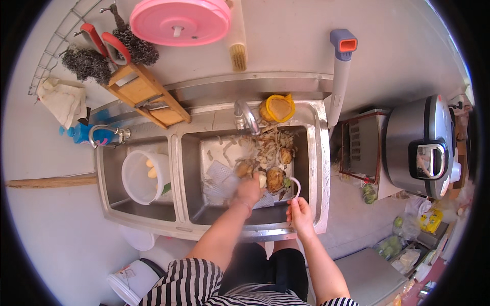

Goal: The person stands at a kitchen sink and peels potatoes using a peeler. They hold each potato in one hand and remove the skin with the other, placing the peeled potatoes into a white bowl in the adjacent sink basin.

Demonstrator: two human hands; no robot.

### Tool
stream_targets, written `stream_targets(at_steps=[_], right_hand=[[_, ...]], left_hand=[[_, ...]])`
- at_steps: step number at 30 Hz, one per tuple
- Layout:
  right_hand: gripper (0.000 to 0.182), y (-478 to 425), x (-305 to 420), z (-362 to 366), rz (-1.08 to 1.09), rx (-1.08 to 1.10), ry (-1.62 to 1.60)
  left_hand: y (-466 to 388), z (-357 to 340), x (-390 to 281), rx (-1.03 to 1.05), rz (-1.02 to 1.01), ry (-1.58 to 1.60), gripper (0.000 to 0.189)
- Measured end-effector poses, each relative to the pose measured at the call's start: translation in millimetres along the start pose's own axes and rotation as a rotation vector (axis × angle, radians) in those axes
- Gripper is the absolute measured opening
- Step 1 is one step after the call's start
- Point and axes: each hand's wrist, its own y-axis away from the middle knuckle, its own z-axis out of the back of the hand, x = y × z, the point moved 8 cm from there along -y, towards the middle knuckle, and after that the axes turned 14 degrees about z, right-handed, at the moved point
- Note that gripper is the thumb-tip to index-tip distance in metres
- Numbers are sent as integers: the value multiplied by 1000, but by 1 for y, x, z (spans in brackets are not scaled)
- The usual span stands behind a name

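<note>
In the right sink basin (245, 214), my left hand (248, 191) reaches down among potatoes and is blurred. By its fingers lies a pale, peeled-looking potato (262, 179); whether the fingers grip it cannot be told. Brown unpeeled potatoes, one to the right (275, 179), one farther back (286, 156) and one beyond the fingers (243, 168), lie near a heap of peelings (268, 143). My right hand (300, 215), over the basin's near right corner, holds a slim, curved white tool (297, 186), possibly a peeler. White foam netting (220, 174) lies left of my left hand.
The left basin holds a translucent white tub (134, 176) with pale potatoes inside. A chrome faucet (247, 116) overhangs the right basin. Behind it sits a yellow-rimmed container (279, 108). A wooden grater (147, 95) leans at the back left; a rice cooker (409, 145) stands right.
</note>
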Motion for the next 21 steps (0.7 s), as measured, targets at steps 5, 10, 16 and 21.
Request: stream_targets(at_steps=[5, 10, 16, 21], right_hand=[[24, 0, 11, -8, -14, 2, -28], [29, -3, 39, -30, -66, 15, -346], [31, 0, 105, -69, 304, 226, -298], [28, 3, 130, -67, 467, 378, -11]], left_hand=[[-23, -5, 27, -114, 43, 567, 68], [74, 94, -13, 370, -168, 1496, 76], [153, 170, -14, -80, -370, 1146, 85], [169, 177, -20, 428, -349, 1403, 82]])
